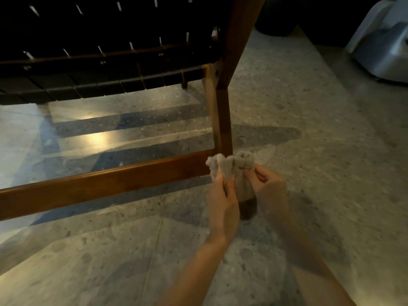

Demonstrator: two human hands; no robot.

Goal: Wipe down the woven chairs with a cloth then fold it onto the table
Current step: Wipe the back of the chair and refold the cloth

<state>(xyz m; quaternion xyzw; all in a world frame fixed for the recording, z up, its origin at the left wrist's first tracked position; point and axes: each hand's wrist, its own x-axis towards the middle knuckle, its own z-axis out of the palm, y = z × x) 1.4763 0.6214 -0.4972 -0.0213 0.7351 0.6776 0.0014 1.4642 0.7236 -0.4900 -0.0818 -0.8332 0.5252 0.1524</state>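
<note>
Both hands are clamped on the cloth (234,171). The left hand (223,195) is wrapped round one bunched end and the right hand (268,186) pinches the other end between thumb and fingers. The two hands are held close together, with the cloth gathered between them. The cloth is crumpled rather than folded and is carried in the air above the floor (320,164). It sits just beyond the fingertips, where the leg (224,120) of the chair (240,29) meets the low rail (99,184). Whether the cloth touches the wood cannot be told.

The rail runs away to the left of the hands. The woven seat (99,85) lies up and to the left, well apart from them.

The work is judged to be somewhere in the wiping stage, with the cloth being regathered or turned beside the lower frame. How much of the chair has been wiped cannot be read, since no damp streaks or dust lines are visible in the dim light. Only one chair is seen, so nothing can be said of the others.

No counter is in view and the cloth is bunched, so the folding step is taken as not yet done. What is left is judged to be:
- any remaining wiping of the frame and seat;
- the other chairs;
- the carrying of the cloth to the counter;
- the folding of it there.
</note>
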